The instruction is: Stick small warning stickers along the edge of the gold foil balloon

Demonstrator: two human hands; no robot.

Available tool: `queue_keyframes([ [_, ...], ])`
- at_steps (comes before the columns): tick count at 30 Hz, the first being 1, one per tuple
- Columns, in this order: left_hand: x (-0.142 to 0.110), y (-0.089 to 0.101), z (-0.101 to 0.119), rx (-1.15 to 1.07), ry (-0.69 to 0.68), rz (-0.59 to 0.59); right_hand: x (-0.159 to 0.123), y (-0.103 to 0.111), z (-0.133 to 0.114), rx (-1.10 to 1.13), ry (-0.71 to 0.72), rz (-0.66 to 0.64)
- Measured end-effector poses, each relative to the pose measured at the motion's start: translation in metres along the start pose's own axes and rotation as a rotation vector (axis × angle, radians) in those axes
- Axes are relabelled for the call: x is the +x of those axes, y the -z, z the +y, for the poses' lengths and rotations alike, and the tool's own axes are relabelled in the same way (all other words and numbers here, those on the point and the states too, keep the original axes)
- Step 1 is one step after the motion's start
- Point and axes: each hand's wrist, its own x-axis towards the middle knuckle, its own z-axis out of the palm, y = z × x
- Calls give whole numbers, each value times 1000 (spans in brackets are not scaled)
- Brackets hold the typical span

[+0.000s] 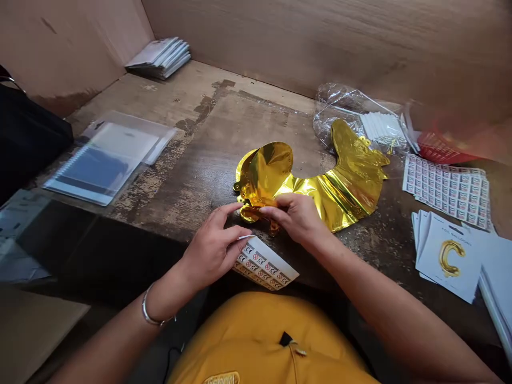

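Note:
Shiny gold foil balloons (344, 197) lie flat in a curved stack near the table's front edge. My right hand (298, 216) pinches the near left end of the foil between thumb and fingers. In my left hand (216, 242) a sheet of CE stickers (264, 261) is held by its corner, between thumb and fingers, hanging over the table edge. The left index fingertip reaches to the small tabs at the foil's end. Whether a sticker sits on that fingertip is too small to tell.
At right lie more sticker sheets (448, 189) and white foil balloon cards (450, 256) printed with a gold C. Behind the foil is a clear plastic bag (340, 101) with white sticks. Clear sleeves (104, 160) lie left; a stack of packets (160, 56) stands in the back corner.

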Motion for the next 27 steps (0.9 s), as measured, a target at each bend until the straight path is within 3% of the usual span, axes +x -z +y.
queue_keyframes([
  [4, 10, 7, 6, 61, -115, -22, 15, 12, 7, 266, -119, -120],
  [8, 30, 6, 5, 75, -287, -181, 17, 18, 2, 376, -156, -164],
  [10, 40, 2, 1, 64, -337, -261, 11, 18, -3, 282, -107, -30],
  [13, 47, -5, -7, 55, -323, -309, -8, 12, -9, -11, 88, 208],
  [16, 45, -7, -10, 55, -283, -310, -29, 3, -12, -256, 240, 192],
  [20, 41, -5, -10, 35, -295, -304, -34, 5, -7, -238, 212, 192],
  [22, 39, -5, -12, 38, -327, -302, -21, 22, 7, -50, 93, 256],
  [25, 36, -7, -19, 83, -329, -310, 11, 68, 49, 218, -221, 449],
  [27, 35, -10, -24, 94, -340, -311, 29, 105, 84, 184, -331, 597],
])
